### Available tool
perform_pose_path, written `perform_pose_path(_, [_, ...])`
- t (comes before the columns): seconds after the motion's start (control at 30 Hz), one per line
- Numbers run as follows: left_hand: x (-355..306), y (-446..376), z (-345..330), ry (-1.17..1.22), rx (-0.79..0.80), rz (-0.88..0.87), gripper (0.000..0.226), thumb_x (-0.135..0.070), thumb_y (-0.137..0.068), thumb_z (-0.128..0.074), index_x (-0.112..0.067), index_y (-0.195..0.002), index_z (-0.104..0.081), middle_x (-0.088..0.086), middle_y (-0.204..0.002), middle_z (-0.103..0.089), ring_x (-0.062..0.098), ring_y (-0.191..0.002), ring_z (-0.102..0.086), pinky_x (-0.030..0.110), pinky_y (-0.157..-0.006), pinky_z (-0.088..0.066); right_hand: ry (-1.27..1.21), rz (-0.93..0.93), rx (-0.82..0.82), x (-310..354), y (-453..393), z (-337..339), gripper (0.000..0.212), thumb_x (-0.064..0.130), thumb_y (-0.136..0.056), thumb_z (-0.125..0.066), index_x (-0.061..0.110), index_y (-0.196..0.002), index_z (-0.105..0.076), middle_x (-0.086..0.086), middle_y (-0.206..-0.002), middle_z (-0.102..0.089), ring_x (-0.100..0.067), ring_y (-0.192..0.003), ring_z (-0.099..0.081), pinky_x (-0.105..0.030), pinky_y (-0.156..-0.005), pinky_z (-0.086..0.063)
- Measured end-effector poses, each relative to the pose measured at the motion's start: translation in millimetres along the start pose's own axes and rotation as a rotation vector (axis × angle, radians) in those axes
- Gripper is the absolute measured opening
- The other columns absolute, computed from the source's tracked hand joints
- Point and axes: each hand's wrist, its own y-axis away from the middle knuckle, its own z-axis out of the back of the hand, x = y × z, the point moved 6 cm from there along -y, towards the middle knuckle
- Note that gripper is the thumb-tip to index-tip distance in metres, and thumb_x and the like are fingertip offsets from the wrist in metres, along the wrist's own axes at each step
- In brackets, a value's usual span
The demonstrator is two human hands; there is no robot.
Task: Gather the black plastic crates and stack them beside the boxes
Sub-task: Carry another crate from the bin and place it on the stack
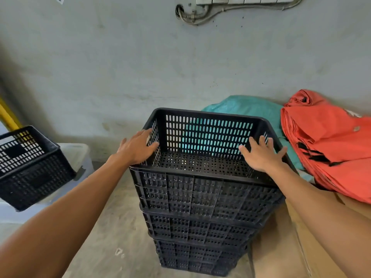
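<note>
Both open palms, left hand (pixel 138 147) and right hand (pixel 263 155), rest on top crate (pixel 200 177) side rims

Orange folded fabric bundle (pixel 329 141) at 3 o'clock w/ teal woven sack (pixel 247 106) beside it. Grey plastered wall (pixel 120 67) behind; grey cable loop (pixel 190 15) at 12. Yellow pole (pixel 8 115) at 9.

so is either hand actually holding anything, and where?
Both rest on the top crate of the stack: left hand on its left rim, right hand on its right rim. Fingers are spread, so a firm grip cannot be told.
</note>
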Motion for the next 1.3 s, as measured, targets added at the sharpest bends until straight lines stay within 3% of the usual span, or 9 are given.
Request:
perform_pose_path(0.07, [9, -1, 16, 0.020, -0.069, -0.004, 0.069, -0.060, -0.092, -0.033, -0.028, -0.153, -0.026, 0.005, -0.159, -0.033, 0.028, -0.146, -0.030, 0.062, -0.118, -0.009, -0.051, 0.104, -0.013, 46, 2, 9, 0.076, 0.070, -0.093, -0.010, 0.031, -0.158, -0.007, -0.005, -0.167, 0.006, -0.031, -0.152, 0.012, -0.067, -0.114, 0.008])
perform_pose_path(0.2, [57, 2, 41, 0.023, -0.152, 0.071, 0.064, -0.055, -0.094, -0.035, -0.028, -0.151, -0.030, 0.004, -0.161, -0.029, 0.025, -0.151, -0.018, 0.059, -0.118, -0.002, -0.118, 0.332, -0.083, 153, 13, 24, 0.075, 0.068, -0.093, -0.010, 0.030, -0.157, -0.010, -0.006, -0.167, -0.001, -0.029, -0.153, 0.007, -0.064, -0.116, 0.004])
perform_pose_path(0.43, [197, 37, 85, 0.035, -0.188, 0.231, 0.060, -0.050, -0.098, -0.037, -0.025, -0.152, -0.031, 0.003, -0.159, -0.032, 0.024, -0.148, -0.024, 0.059, -0.118, -0.009, -0.174, 0.626, -0.096, 359, 48, 20, 0.073, 0.065, -0.095, -0.013, 0.027, -0.157, -0.015, -0.006, -0.166, -0.010, -0.027, -0.153, 0.001, -0.061, -0.117, -0.001])
perform_pose_path(0.63, [364, 86, 109, 0.131, -0.214, 0.458, 0.058, -0.050, -0.095, -0.041, -0.025, -0.146, -0.041, 0.006, -0.149, -0.047, 0.029, -0.137, -0.044, 0.060, -0.114, -0.024, -0.310, 0.721, -0.002, 534, 91, -28, 0.068, 0.060, -0.096, -0.023, 0.025, -0.155, -0.024, -0.005, -0.162, -0.024, -0.026, -0.151, -0.012, -0.057, -0.118, -0.014])
perform_pose_path(0.83, [507, 124, 105, 0.248, -0.184, 0.657, 0.060, -0.050, -0.092, -0.043, -0.022, -0.145, -0.040, 0.007, -0.146, -0.051, 0.031, -0.130, -0.049, 0.058, -0.108, -0.036, -0.415, 0.705, 0.227, 660, 115, -106, 0.068, 0.056, -0.097, -0.032, 0.020, -0.154, -0.028, -0.010, -0.160, -0.030, -0.030, -0.148, -0.025, -0.052, -0.117, -0.024])
perform_pose_path(0.97, [580, 127, 94, 0.272, -0.154, 0.737, 0.058, -0.045, -0.095, -0.044, -0.019, -0.147, -0.039, 0.010, -0.148, -0.049, 0.033, -0.133, -0.047, 0.058, -0.109, -0.035, -0.532, 0.649, 0.380, 723, 109, -153, 0.065, 0.049, -0.098, -0.038, 0.015, -0.152, -0.031, -0.012, -0.157, -0.036, -0.030, -0.143, -0.035, -0.042, -0.115, -0.030])
perform_pose_path(1.2, [700, 78, 75, 0.292, -0.124, 0.784, 0.056, -0.042, -0.096, -0.044, -0.019, -0.147, -0.039, 0.011, -0.147, -0.049, 0.033, -0.131, -0.048, 0.053, -0.108, -0.037, -0.770, 0.410, 0.609, 830, 61, -243, 0.062, 0.042, -0.099, -0.041, 0.013, -0.153, -0.029, -0.007, -0.157, -0.036, -0.027, -0.141, -0.037, -0.035, -0.105, -0.033])
perform_pose_path(1.3, [756, 43, 70, 0.287, -0.103, 0.796, 0.056, -0.040, -0.096, -0.045, -0.017, -0.147, -0.040, 0.012, -0.146, -0.050, 0.033, -0.131, -0.048, 0.051, -0.108, -0.038, -0.874, 0.203, 0.769, 881, 35, -282, 0.066, 0.045, -0.100, -0.038, 0.017, -0.156, -0.020, -0.004, -0.160, -0.029, -0.029, -0.141, -0.035, -0.045, -0.113, -0.033])
